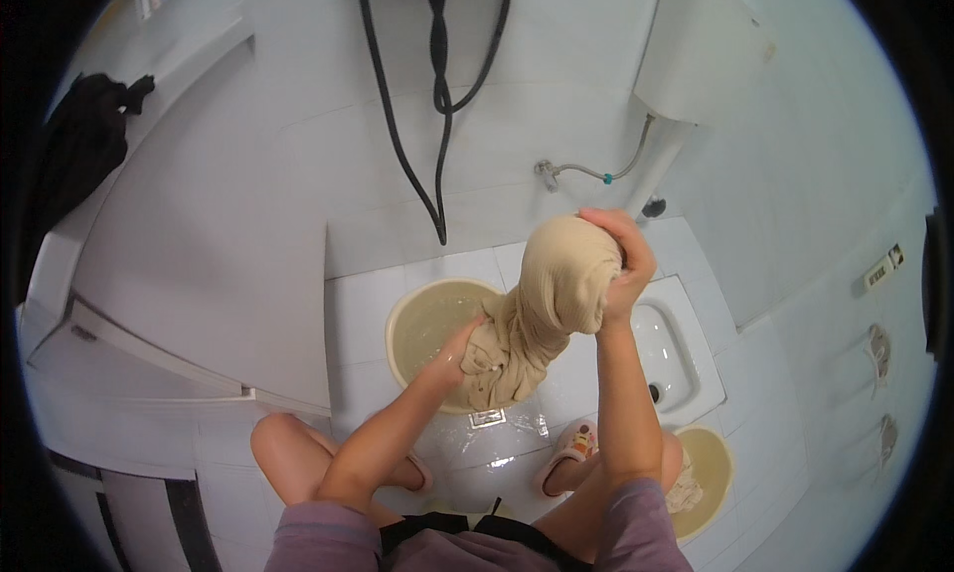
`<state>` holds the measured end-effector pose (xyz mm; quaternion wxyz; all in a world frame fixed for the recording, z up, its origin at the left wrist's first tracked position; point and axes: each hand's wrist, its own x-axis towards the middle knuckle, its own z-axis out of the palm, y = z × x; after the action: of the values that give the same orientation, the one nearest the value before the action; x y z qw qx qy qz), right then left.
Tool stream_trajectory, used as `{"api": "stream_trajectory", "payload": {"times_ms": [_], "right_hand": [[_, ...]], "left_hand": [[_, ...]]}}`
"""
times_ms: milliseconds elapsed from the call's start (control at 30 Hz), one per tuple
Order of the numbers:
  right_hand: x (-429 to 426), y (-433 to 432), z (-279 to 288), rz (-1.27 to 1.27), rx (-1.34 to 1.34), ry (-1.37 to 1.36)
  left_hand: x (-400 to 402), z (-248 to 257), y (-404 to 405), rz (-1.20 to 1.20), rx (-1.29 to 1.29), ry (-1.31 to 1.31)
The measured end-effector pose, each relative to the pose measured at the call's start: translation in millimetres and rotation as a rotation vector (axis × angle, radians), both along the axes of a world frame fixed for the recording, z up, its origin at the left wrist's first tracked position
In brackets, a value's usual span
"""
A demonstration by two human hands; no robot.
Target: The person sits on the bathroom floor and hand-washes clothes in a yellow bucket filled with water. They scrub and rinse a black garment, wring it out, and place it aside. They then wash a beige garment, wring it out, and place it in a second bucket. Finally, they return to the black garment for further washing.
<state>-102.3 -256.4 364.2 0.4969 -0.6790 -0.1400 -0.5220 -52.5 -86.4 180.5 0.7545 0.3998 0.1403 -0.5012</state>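
A wet beige ribbed cloth garment [564, 270] hangs bunched and twisted between both hands. My right hand [628, 263] grips its raised upper end, folded over into a thick loop. Lower down, my left hand [453, 352] holds the other end at the basin's rim, its fingers partly hidden by the fabric. Under the garment stands a round cream plastic basin [395, 326] with cloudy water in it. The lower folds of cloth cover the basin's right side.
Right of the basin is a white squat toilet [704, 363]. A second cream basin [719, 475] with pale cloth stands by my right leg. A floor drain [488, 418] lies in the wet tiles. Black hoses [387, 117] hang on the wall, left of a metal valve [548, 173].
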Motion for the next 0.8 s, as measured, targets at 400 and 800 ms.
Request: {"api": "stream_trajectory", "payload": {"times_ms": [400, 800], "right_hand": [[-17, -4, 21, -0.036, 0.44, -0.077], [-43, 20, 37, 0.619, 0.35, -0.236]], "left_hand": [[-36, -41, 39, -0.189, -0.377, 0.011], [-91, -46, 18, -0.847, 0.075, -0.483]]}}
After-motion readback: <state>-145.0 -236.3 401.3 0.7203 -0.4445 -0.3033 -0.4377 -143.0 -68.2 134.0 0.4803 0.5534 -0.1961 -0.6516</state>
